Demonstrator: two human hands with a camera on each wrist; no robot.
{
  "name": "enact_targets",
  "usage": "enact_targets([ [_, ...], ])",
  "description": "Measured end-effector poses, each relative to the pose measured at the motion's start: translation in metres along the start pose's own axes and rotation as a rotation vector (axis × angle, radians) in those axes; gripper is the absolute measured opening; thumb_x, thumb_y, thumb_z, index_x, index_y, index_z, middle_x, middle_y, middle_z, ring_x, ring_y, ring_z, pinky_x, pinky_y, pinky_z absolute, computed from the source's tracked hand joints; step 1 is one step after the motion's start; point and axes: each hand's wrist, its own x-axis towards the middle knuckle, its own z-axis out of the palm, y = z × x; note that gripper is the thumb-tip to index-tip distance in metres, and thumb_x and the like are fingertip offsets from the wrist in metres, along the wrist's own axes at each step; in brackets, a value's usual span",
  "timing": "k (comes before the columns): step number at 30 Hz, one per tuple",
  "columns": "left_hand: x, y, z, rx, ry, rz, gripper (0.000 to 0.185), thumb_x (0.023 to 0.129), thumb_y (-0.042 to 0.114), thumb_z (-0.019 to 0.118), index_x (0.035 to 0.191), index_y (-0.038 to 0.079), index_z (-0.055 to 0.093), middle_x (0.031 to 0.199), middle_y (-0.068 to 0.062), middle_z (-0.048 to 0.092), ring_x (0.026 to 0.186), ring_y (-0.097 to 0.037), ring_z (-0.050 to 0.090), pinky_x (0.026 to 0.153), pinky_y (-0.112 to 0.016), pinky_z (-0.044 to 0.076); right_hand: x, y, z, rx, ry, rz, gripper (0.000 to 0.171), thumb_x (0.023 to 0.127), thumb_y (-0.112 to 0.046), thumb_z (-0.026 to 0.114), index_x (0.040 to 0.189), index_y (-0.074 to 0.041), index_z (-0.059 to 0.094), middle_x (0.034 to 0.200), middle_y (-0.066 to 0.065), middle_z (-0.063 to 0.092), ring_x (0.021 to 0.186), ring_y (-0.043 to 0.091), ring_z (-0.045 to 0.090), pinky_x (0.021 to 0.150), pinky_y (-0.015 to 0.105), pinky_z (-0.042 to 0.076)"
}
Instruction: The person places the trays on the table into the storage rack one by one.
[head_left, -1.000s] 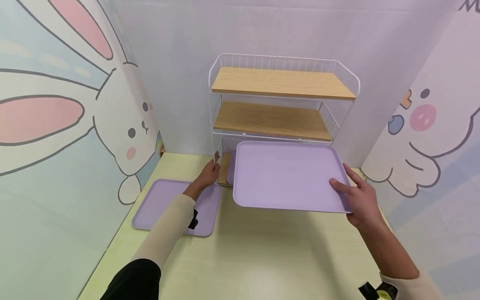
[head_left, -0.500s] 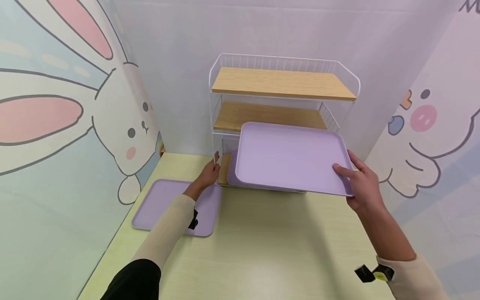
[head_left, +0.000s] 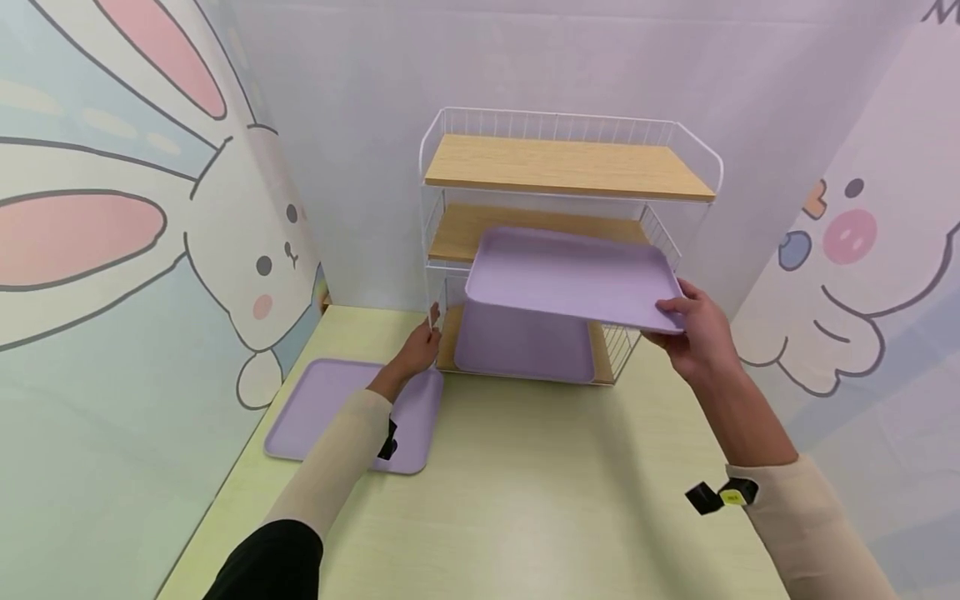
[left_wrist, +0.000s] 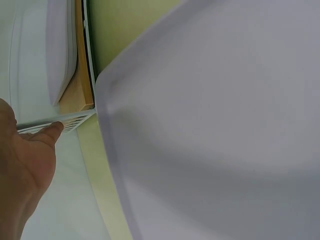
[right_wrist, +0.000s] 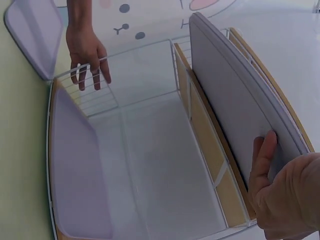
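A three-tier wire rack with wooden shelves (head_left: 562,164) stands against the back wall. My right hand (head_left: 693,333) grips the right end of a lilac tray (head_left: 570,275), thumb on top and fingers beneath. This tray is tilted, its far edge over the middle shelf (head_left: 457,235). My left hand (head_left: 416,348) holds the rack's left front post low down; in the right wrist view its fingers (right_wrist: 96,77) hook over the wire side. Another lilac tray (head_left: 525,342) lies on the bottom shelf.
A third lilac tray (head_left: 322,404) lies on the pale table (head_left: 517,500), left of the rack and partly under my left forearm. Printed cloth walls (head_left: 225,350) enclose the table at the back and both sides.
My right hand has raised the tray and moved it away from me, from in front of the lower rack to the middle shelf. The bottom tray now shows. My left hand stays put.
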Motion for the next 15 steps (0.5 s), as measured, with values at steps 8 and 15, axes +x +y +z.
enact_targets([
  [8,-0.001,0.004,0.001,0.000,-0.016,0.001,0.065,0.120,0.008,0.025,0.177,-0.006,-0.002,0.184,-0.036,0.014,0.161,-0.059,0.037,0.137,-0.060,0.031,0.005,0.018,0.000,0.093,-0.060,-0.212,0.071,0.105,0.005,0.072,0.165,-0.014,0.039,0.141,0.007,0.051,0.094,0.016,0.079,0.085,0.029,0.069],
  [15,-0.002,0.001,-0.001,0.019,-0.009,-0.008,0.066,0.120,0.010,0.027,0.178,-0.005,0.001,0.185,-0.033,0.018,0.172,-0.049,0.021,0.142,-0.057,0.019,0.004,0.036,-0.004,-0.450,0.011,-0.416,0.078,0.093,-0.010,0.094,0.160,0.001,0.057,0.143,0.003,0.055,0.084,0.003,0.081,0.081,0.019,0.066],
])
